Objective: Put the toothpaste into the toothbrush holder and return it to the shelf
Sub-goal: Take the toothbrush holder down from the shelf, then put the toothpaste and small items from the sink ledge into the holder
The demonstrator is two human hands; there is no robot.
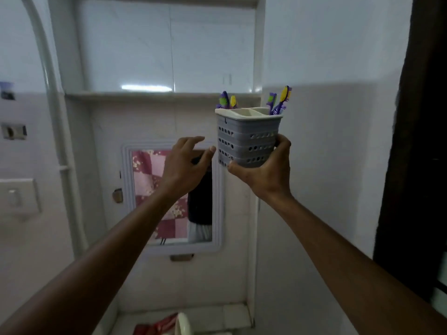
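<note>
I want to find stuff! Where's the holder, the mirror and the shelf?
holder [246,141]: head view, grey holed side wall.
mirror [154,180]: head view, glass left of the arm.
shelf [145,95]: head view, front edge.

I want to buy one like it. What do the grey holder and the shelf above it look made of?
Holder: probably moulded plastic, matt grey, with rows of punched holes and a pale rim insert. Shelf: looks like stone or glazed tile, going by the glossy light reflection, though blur leaves it open.
</note>
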